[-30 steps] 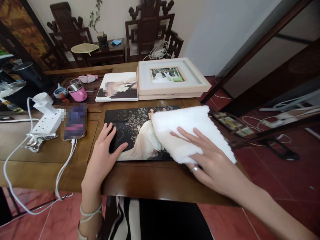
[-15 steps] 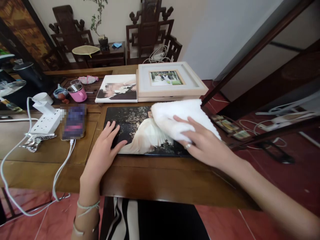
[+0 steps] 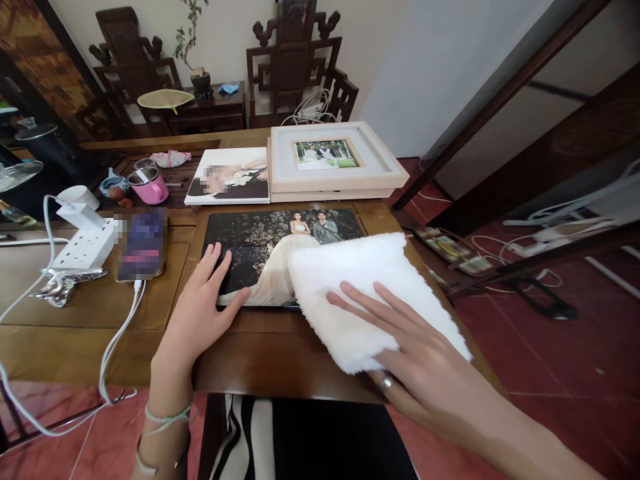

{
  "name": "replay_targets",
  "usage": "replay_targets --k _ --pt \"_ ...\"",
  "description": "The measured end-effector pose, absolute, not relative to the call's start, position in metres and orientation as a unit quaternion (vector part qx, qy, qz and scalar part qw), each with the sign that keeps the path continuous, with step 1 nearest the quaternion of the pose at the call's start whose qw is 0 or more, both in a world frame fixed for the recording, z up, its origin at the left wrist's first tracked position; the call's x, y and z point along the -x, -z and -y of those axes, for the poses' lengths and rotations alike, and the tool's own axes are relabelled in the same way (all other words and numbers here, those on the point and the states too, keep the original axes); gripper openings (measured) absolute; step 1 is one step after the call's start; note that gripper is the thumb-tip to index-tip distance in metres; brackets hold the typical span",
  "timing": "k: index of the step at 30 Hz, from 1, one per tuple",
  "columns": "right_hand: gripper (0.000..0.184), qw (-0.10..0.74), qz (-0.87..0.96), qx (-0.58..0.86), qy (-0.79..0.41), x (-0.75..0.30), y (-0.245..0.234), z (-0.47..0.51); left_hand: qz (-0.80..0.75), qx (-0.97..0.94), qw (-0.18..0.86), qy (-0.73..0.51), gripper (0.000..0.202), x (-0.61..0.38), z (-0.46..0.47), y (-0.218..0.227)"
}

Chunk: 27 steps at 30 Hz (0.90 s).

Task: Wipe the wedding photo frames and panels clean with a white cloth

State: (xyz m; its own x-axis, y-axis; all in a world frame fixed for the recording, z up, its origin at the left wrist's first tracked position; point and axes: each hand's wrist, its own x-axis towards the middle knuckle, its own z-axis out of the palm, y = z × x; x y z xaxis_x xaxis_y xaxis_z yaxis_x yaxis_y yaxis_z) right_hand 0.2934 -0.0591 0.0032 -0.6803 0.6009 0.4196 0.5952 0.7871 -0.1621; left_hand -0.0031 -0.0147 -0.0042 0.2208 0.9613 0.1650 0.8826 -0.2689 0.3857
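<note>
A dark, glossy wedding photo panel (image 3: 250,233) lies flat on the wooden table, showing a couple and a long pale gown. My left hand (image 3: 203,297) rests on its left edge, fingers spread and pressed flat. Under my right hand (image 3: 395,327) is a fluffy white cloth (image 3: 345,273), which covers the panel's lower right part and hangs over its near edge onto the table. My right fingers stretch across the cloth, with the lower fingers at its near edge. How the hidden part of the panel looks cannot be seen.
Behind the panel sit a white-bordered photo (image 3: 227,177) and a pale picture frame (image 3: 330,160). To the left are a phone (image 3: 141,243) on a charging cable, a power strip (image 3: 87,243) and a pink mug (image 3: 150,187). The wooden table (image 3: 260,357) ends close in front.
My right hand has slid the cloth toward me, and the cloth now lies more spread out. The couple at the panel's upper right has come into sight. My left hand stays on the edge.
</note>
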Motion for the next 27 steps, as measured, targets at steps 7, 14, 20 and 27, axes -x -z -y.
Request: replay_targets --k 7,14,20,27 --pt "0.022 0.235 0.903 0.360 0.013 -0.315 0.006 0.010 -0.595 -0.773 0.118 -0.183 0.060 0.005 0.014 0.004" --pt "0.025 0.200 0.867 0.455 0.005 -0.303 0.005 -0.071 -0.597 -0.767 0.143 -0.188 0.060 0.008 0.013 0.004" --pt "0.019 0.223 0.883 0.411 0.038 -0.290 0.008 -0.017 -0.598 -0.767 0.133 -0.192 0.059 0.007 0.013 0.004" --pt "0.027 0.240 0.907 0.347 -0.011 -0.295 0.001 0.064 -0.597 -0.768 0.137 -0.187 0.059 0.005 0.013 0.002"
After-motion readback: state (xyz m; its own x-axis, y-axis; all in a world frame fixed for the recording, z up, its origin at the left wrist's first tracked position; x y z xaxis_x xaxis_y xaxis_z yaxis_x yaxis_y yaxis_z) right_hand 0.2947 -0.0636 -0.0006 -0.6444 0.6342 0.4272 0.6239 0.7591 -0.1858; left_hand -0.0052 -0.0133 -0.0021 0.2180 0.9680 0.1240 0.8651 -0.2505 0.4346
